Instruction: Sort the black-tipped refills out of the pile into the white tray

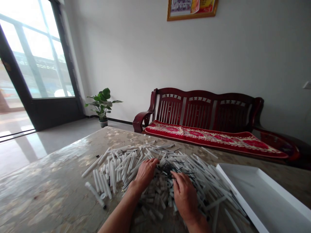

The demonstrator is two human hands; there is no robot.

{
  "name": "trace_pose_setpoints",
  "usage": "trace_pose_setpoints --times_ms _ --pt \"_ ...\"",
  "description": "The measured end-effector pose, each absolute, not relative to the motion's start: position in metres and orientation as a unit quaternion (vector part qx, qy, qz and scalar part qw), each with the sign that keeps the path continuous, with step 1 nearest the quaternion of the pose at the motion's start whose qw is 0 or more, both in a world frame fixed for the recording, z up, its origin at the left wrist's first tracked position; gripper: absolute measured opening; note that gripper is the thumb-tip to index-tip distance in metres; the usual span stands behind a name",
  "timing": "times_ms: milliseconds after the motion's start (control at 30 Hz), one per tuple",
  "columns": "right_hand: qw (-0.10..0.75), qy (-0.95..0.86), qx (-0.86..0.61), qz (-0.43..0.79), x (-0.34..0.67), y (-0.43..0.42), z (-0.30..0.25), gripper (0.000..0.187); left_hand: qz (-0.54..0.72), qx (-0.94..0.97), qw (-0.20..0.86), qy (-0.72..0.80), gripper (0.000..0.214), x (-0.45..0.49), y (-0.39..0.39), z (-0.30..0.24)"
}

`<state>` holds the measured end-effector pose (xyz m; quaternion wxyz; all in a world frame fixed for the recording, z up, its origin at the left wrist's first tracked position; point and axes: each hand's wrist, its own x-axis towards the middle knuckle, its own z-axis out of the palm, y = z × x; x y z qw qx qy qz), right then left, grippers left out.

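Observation:
A wide heap of white plastic pen tubes (126,161) with thin dark refills (170,166) among them covers the middle of a marbled table (48,191). My left hand (145,173) lies palm down on the heap, its fingers curled into the tubes near the dark refills. My right hand (185,195) rests on the heap just to the right, fingers bent and pressed into the pile. What either hand grips, if anything, is hidden under the fingers. Short white caps (155,194) lie between my wrists.
A shallow white tray (264,197) sits at the table's right edge beside the heap. Behind the table stands a dark red wooden bench (206,113) with a red cushion. A potted plant (103,105) stands by the glass door (31,64) at left.

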<state>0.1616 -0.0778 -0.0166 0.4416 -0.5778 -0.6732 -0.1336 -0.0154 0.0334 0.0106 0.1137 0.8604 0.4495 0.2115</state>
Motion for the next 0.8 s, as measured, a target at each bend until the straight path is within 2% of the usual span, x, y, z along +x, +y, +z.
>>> trace_pose_setpoints --times_ms 200,400,600,800 --pt "0.448 -0.670 -0.579 -0.126 0.162 -0.079 -0.016 0.031 0.220 0.855 0.107 0.458 0.030 -0.017 0.031 0.013" --pt "0.489 -0.634 -0.594 -0.078 0.162 -0.081 -0.007 0.031 0.332 0.845 0.132 0.397 0.019 -0.010 0.019 0.020" --pt "0.453 -0.574 -0.681 -0.013 0.164 -0.089 0.010 0.048 0.374 0.877 0.115 0.280 0.021 0.006 -0.008 0.029" --pt "0.436 -0.567 -0.698 0.021 0.175 -0.085 0.005 0.048 0.348 0.894 0.101 0.262 0.026 0.013 -0.018 0.025"
